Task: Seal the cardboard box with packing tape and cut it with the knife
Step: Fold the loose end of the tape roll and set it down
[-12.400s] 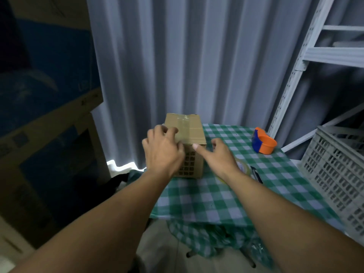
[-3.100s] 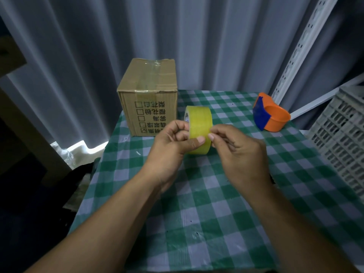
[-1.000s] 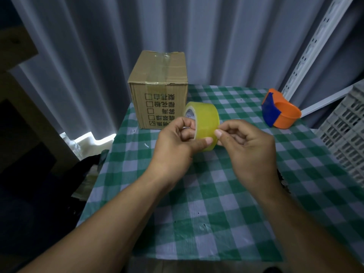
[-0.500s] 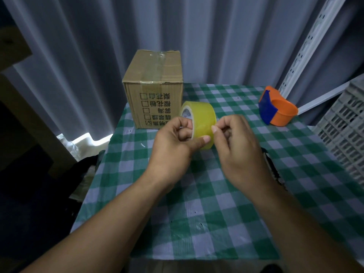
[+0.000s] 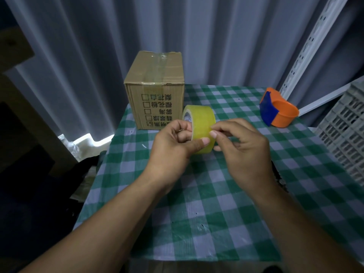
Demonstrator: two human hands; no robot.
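Observation:
A small cardboard box (image 5: 155, 79) stands at the table's far left corner, flaps closed, with clear tape along its top seam. In front of it I hold a yellowish roll of packing tape (image 5: 201, 123) upright above the cloth. My left hand (image 5: 173, 148) grips the roll, thumb across its outer face and fingers in the core. My right hand (image 5: 238, 148) pinches at the roll's right face with thumb and forefinger. A dark knife (image 5: 276, 174) lies on the cloth, mostly hidden behind my right wrist.
The table wears a green-and-white checked cloth (image 5: 216, 203). An orange and blue tape dispenser (image 5: 277, 110) sits at the far right. A grey plastic crate (image 5: 342, 133) stands past the right edge, a white metal rack upright (image 5: 307, 50) behind it. Curtains hang close behind the box.
Both hands have kept the roll in about the same place over the last second, the right fingertips picking at its face. Earlier, both hands were on the box and the roll lay on the table.

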